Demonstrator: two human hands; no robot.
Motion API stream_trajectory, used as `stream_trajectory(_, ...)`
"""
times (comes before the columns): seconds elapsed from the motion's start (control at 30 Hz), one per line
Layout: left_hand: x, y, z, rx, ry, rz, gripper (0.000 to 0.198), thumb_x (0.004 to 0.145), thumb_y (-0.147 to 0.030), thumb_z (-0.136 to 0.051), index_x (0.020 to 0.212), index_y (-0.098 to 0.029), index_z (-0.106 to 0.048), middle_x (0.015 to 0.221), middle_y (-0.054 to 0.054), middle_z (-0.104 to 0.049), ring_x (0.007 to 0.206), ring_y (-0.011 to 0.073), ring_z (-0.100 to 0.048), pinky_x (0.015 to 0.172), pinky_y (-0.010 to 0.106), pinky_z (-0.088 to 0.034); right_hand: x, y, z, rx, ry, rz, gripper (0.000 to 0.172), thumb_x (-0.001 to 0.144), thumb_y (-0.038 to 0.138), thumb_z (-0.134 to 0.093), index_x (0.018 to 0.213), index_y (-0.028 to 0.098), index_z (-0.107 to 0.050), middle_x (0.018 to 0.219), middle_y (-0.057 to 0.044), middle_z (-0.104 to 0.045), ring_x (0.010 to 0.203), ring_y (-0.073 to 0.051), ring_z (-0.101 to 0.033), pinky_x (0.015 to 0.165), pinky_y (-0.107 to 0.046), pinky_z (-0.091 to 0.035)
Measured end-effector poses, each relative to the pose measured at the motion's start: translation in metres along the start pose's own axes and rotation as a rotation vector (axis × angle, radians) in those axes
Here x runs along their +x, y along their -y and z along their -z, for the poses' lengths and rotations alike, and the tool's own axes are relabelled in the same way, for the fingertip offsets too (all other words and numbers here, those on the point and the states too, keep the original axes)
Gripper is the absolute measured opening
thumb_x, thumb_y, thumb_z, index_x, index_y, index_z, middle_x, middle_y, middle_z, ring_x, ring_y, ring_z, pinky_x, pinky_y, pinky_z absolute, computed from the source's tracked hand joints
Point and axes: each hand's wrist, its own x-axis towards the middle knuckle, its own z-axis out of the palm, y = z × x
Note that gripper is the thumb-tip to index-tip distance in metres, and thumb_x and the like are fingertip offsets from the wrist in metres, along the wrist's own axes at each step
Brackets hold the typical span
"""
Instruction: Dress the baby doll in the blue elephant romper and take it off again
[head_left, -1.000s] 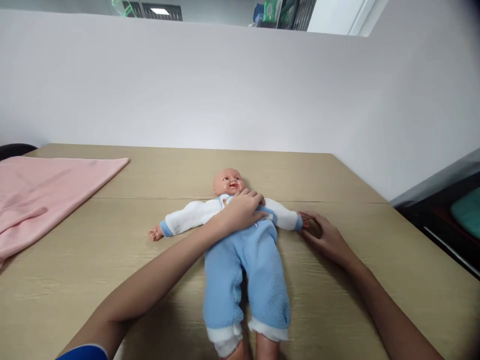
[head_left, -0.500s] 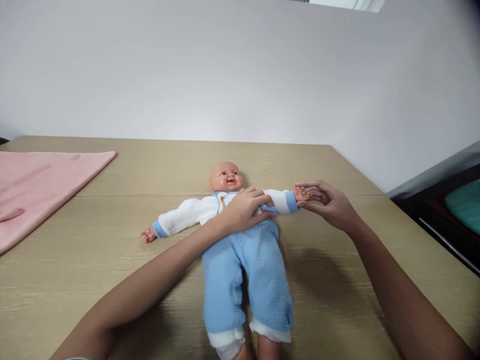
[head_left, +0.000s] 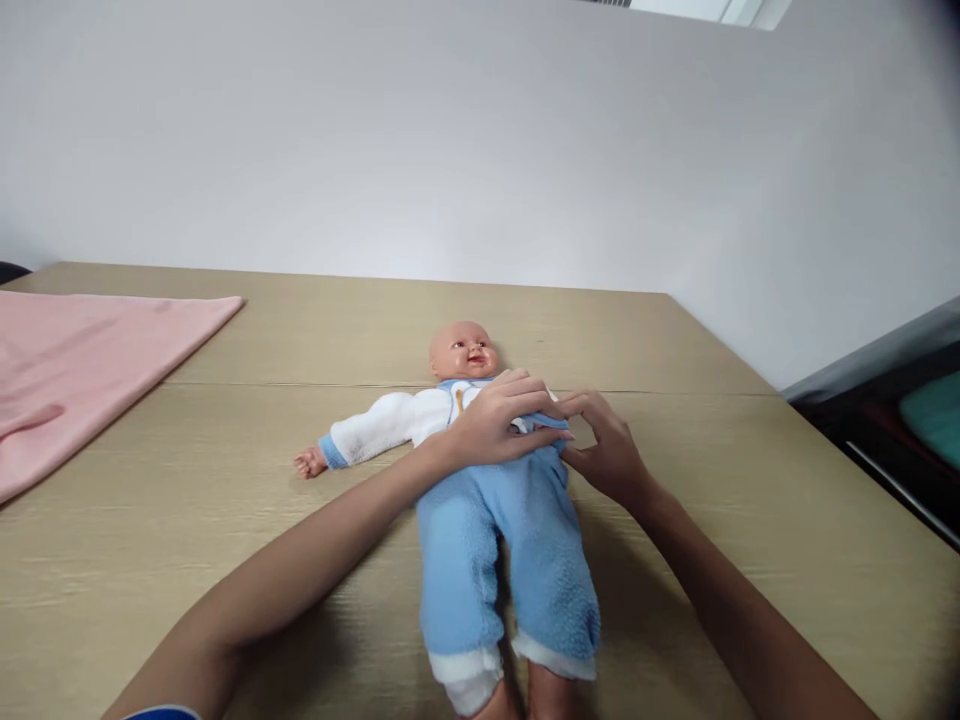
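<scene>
A bald baby doll lies on its back, head away from me, in a white top and fluffy blue trousers. My left hand rests across its belly, its fingers and thumb closed around the blue-edged front of the top. At the doll's side on the right, my right hand has thumb and forefinger bent together at the clothing, close to the left fingertips. Both hands cover that side, and the doll's arm there is out of sight. Its other arm stretches out on the table.
A pink cloth is spread at the left of the wooden table. Behind the table stands a pale wall. Beyond the right edge is a dark object with a teal surface.
My right hand has come inward from the doll's outstretched hand to its side. The arm that was extended on that side no longer shows. My left hand stays on the belly.
</scene>
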Motion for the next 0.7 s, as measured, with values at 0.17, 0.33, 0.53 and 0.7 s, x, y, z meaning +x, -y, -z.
stream_trajectory(0.17,0.005,0.001,0.002,-0.120,-0.115,0.131,0.036,0.104,-0.055,-0.070,0.095,-0.021,-0.070,0.092,0.006,-0.074,0.088,0.0218,-0.065,0.086,0.037,-0.050,-0.011,-0.002,0.003,0.202,0.142,-0.095,0.022,0.093,0.033,-0.071,0.114,0.031,-0.075,0.125,-0.009,-0.071,0.124,-0.034,-0.064,0.110,-0.051,-0.052)
stream_trajectory(0.33,0.007,0.004,0.002,-0.044,-0.050,0.241,0.022,0.104,-0.042,-0.070,0.100,-0.021,-0.069,0.105,0.008,-0.072,0.103,0.0235,-0.065,0.099,0.039,-0.050,-0.022,0.002,-0.010,0.588,-0.013,-0.445,0.024,0.098,0.053,-0.063,0.099,0.030,-0.071,0.120,-0.006,-0.073,0.124,-0.032,-0.068,0.113,-0.049,-0.054)
stream_trajectory(0.53,0.007,0.020,-0.006,-0.094,-0.011,0.309,0.018,0.109,-0.032,-0.053,0.097,-0.022,-0.060,0.125,0.014,-0.068,0.121,0.0245,-0.064,0.114,0.043,-0.047,-0.022,-0.002,-0.034,0.723,-0.219,-0.773,0.040,0.088,0.066,-0.072,0.083,0.028,-0.059,0.084,-0.003,-0.069,0.082,-0.024,-0.068,0.078,-0.038,-0.062)
stream_trajectory(0.7,0.008,0.021,-0.006,0.039,0.004,0.368,0.018,0.110,-0.035,-0.052,0.099,-0.022,-0.058,0.115,0.013,-0.070,0.112,0.0266,-0.064,0.105,0.044,-0.051,-0.026,-0.014,-0.043,0.687,-0.250,-0.820,0.052,0.079,0.075,-0.079,0.083,0.028,-0.056,0.063,0.005,-0.052,0.054,-0.015,-0.049,0.051,-0.028,-0.046)
